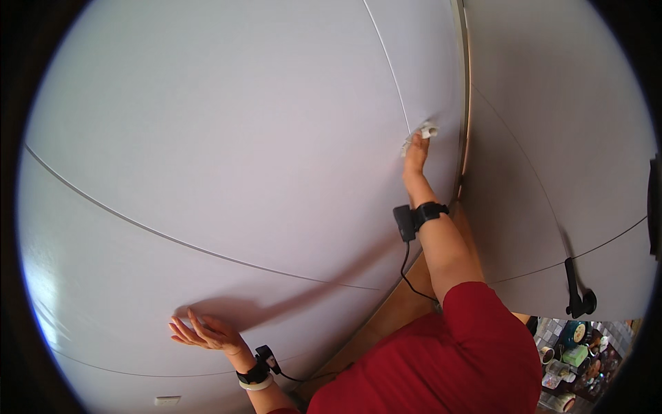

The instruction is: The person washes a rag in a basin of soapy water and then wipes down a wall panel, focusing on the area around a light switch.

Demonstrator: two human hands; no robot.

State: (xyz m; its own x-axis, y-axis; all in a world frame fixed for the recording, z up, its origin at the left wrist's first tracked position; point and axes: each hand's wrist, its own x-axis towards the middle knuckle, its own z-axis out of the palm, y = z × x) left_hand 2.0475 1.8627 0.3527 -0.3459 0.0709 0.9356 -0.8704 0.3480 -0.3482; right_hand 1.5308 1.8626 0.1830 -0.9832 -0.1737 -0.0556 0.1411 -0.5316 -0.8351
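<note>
A smooth light-grey panel surface [248,145] with thin grooves fills most of the view before me. My right hand [417,151] reaches up and holds a crumpled white cloth [429,129] against it, close to a groove. Parts of the cloth stick out on both sides of the fingers. Lower on the left, my left hand [206,334] is raised with its fingers apart and holds nothing. It is close to the panel, but whether it touches is hard to tell. Each wrist wears a black strap with a small cabled device.
To the right, past a vertical metal-edged corner [462,103], stands a grey door [527,171] with a black lever handle [578,292]. Jars and containers [574,357] crowd a surface at lower right. A white wall plate [167,400] sits low on the left.
</note>
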